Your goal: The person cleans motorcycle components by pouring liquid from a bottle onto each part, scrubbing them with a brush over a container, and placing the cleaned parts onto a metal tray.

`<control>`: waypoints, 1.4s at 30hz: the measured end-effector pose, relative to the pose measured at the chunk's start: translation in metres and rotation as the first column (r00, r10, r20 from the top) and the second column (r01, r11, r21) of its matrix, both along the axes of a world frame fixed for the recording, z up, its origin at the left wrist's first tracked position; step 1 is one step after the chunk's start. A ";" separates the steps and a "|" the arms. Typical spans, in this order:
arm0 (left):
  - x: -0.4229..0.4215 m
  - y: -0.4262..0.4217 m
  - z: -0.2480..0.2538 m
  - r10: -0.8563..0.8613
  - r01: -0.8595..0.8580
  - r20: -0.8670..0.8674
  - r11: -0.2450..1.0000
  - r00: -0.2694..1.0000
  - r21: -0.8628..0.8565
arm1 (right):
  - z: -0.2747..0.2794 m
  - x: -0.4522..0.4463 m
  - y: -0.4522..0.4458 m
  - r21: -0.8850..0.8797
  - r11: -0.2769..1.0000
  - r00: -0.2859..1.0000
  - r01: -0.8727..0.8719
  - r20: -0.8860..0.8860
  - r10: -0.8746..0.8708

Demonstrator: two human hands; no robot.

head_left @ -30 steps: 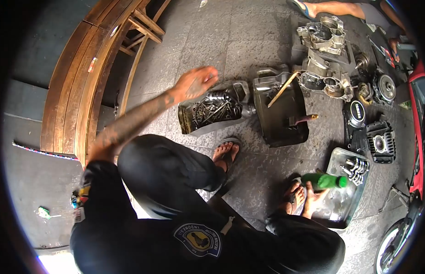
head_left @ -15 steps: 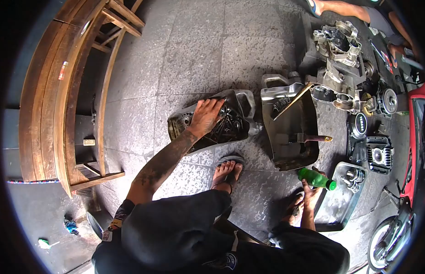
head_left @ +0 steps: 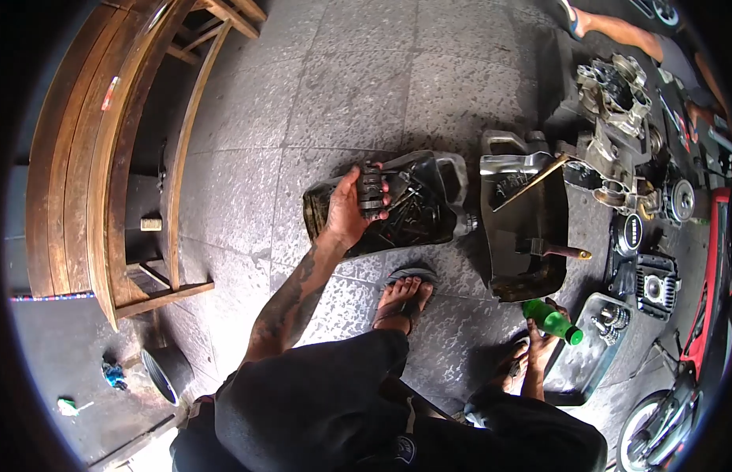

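Note:
My left hand (head_left: 350, 206) is closed around a dark ridged metal cylinder (head_left: 371, 189), raised over a cut-open plastic container (head_left: 319, 228). Bolts and other small metal parts (head_left: 413, 206) lie in that container. At the lower right, my right hand (head_left: 541, 340) grips a green plastic bottle (head_left: 552, 321), tilted with its green cap towards a metal tray (head_left: 561, 385). Two gear clusters (head_left: 611, 322) rest in this tray. Between my hands stands a second cut-open container (head_left: 504, 228), with a paintbrush (head_left: 556, 250) and a long thin stick (head_left: 531, 182) across it.
Engine casings (head_left: 614, 90), a round YAMAHA cover (head_left: 631, 234) and a finned cylinder head (head_left: 657, 289) lie on the right. A wooden bench (head_left: 75, 173) runs along the left, a black bucket (head_left: 168, 374) below it. Another person's leg (head_left: 618, 31) reaches in at top right, above a red motorcycle (head_left: 708, 283).
My left hand has come up out of the parts container with the ridged metal cylinder in it. My right hand still holds the bottle. The view has shifted slightly.

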State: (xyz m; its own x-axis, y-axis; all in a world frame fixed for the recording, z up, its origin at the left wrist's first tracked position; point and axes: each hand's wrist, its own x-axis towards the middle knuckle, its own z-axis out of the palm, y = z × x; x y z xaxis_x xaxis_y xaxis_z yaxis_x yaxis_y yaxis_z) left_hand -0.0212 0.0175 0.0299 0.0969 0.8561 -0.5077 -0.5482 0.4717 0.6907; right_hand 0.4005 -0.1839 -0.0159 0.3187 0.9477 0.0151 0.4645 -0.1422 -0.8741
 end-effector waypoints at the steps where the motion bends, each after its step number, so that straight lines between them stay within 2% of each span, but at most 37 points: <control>1: 0.000 -0.002 0.000 0.017 -0.018 0.074 1.000 0.997 0.006 | 0.003 -0.003 0.001 -0.005 1.000 1.000 -0.013 0.003 0.013; 2: 0.001 -0.004 -0.002 0.031 -0.033 0.149 0.999 0.988 0.012 | 0.006 -0.007 0.000 0.012 1.000 0.999 -0.003 -0.047 0.004; 4: 0.005 -0.008 -0.008 0.098 -0.094 0.161 0.995 0.982 -0.034 | 0.011 -0.010 -0.001 0.023 1.000 0.996 0.005 -0.094 -0.003; 6: 0.005 -0.010 -0.014 0.047 -0.056 0.191 0.997 0.980 0.043 | 0.010 -0.007 -0.003 0.006 1.000 0.998 -0.014 -0.058 0.015; 10: 0.004 -0.015 -0.019 0.042 -0.049 0.265 0.999 0.963 0.020 | 0.013 -0.001 -0.006 -0.007 0.999 0.999 -0.033 0.029 0.033; 12: -0.003 -0.019 -0.017 0.127 -0.136 0.262 0.991 0.957 0.016 | 0.006 0.008 -0.014 -0.050 0.997 0.998 -0.050 0.045 0.053; 15: -0.025 -0.024 -0.013 0.247 -0.270 0.267 0.961 0.932 0.052 | -0.002 0.016 -0.030 -0.081 0.993 0.971 -0.083 0.217 0.099; 16: -0.034 -0.026 -0.013 0.282 -0.309 0.281 0.950 0.917 0.053 | -0.001 0.015 -0.035 -0.087 0.993 0.994 -0.075 0.071 0.081; 18: -0.047 -0.033 -0.015 0.324 -0.348 0.255 0.936 0.911 0.054 | 0.000 0.013 -0.048 -0.020 1.000 1.000 0.009 -0.030 -0.010; 19: -0.052 -0.035 -0.017 0.339 -0.357 0.217 0.933 0.916 0.052 | 0.007 0.017 -0.057 -0.082 0.996 0.992 0.047 -0.116 -0.056; 20: -0.056 -0.037 -0.020 0.342 -0.356 0.207 0.934 0.917 0.033 | 0.005 0.027 -0.070 -0.050 0.996 0.979 0.078 -0.182 -0.086; 22: -0.059 -0.041 -0.014 0.342 -0.348 0.183 0.937 0.922 0.004 | 0.040 0.041 -0.069 -0.102 0.977 0.971 0.187 -0.133 -0.200; 23: -0.057 -0.040 -0.012 0.326 -0.327 0.178 0.945 0.928 -0.025 | 0.061 0.053 -0.063 -0.044 0.973 0.969 0.225 -0.090 -0.228; 24: -0.049 -0.038 -0.008 0.307 -0.303 0.190 0.952 0.933 -0.050 | 0.073 0.085 -0.062 -0.067 0.972 0.967 0.224 0.140 -0.213; 25: -0.037 -0.035 -0.006 0.277 -0.277 0.169 0.961 0.946 -0.025 | 0.102 0.093 -0.041 -0.039 0.964 0.936 0.262 0.255 -0.244; 26: -0.023 -0.033 -0.002 0.250 -0.253 0.143 0.968 0.958 0.001 | 0.142 0.093 -0.010 -0.144 0.962 0.913 0.231 0.373 -0.163; 27: -0.008 -0.029 0.002 0.196 -0.201 0.134 0.979 0.971 0.025 | 0.168 0.089 0.021 -0.115 0.990 0.879 0.081 0.476 -0.016; 28: 0.007 -0.026 0.007 0.134 -0.141 0.120 0.989 0.984 0.050 | 0.191 0.079 0.051 -0.185 0.983 0.864 0.016 0.498 0.079; 29: 0.026 -0.024 0.012 0.114 -0.116 0.080 0.993 0.990 0.030 | 0.207 0.074 0.075 -0.266 0.956 0.805 -0.125 0.536 0.254; 30: 0.046 -0.021 0.017 0.056 -0.059 0.051 0.996 0.997 0.060 | 0.209 0.074 0.093 -0.264 0.923 0.654 -0.279 0.651 0.384; 31: 0.063 -0.016 0.014 -0.020 0.014 0.130 0.999 0.991 0.046 | 0.206 0.077 0.109 -0.300 0.887 0.672 -0.352 0.578 0.462; 32: 0.081 -0.012 0.009 -0.081 0.076 0.202 0.997 0.976 0.035 | 0.198 0.080 0.127 -0.456 0.824 0.589 -0.336 0.581 0.562; 33: 0.102 -0.011 0.008 -0.148 0.144 0.252 0.989 0.956 0.032 | 0.197 0.070 0.141 -0.579 0.773 0.572 -0.258 0.553 0.605; 34: 0.116 -0.010 0.008 -0.190 0.200 0.253 0.980 0.949 -0.014 | 0.170 0.076 0.152 -0.514 0.797 0.490 -0.317 0.631 0.601; 36: 0.138 -0.004 0.009 -0.241 0.258 0.259 0.966 0.935 -0.034 | 0.155 0.056 0.169 -0.679 0.719 0.489 -0.149 0.581 0.650; 38: 0.161 -0.008 0.011 -0.314 0.352 0.261 0.929 0.913 -0.115 | 0.136 0.045 0.174 -0.704 0.704 0.497 -0.089 0.581 0.644; 40: 0.175 -0.009 0.013 -0.372 0.400 0.252 0.914 0.893 -0.068 | 0.115 0.042 0.178 -0.735 0.677 0.529 -0.044 0.557 0.639; 41: 0.181 -0.010 0.014 -0.370 0.402 0.234 0.910 0.899 -0.105 | 0.096 0.044 0.178 -0.676 0.736 0.507 -0.016 0.630 0.589; 42: 0.186 -0.007 0.013 -0.368 0.401 0.217 0.907 0.904 -0.131 | 0.109 0.033 0.180 -0.696 0.717 0.605 0.039 0.588 0.537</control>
State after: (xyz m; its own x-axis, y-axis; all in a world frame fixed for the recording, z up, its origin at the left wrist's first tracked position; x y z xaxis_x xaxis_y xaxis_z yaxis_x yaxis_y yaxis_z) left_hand 0.1646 0.0103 0.0429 0.5063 0.6365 -0.5818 -0.4096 0.7712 0.4873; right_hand 0.4331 -0.0036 0.0934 0.2180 0.8577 -0.4657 0.9706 -0.2404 0.0116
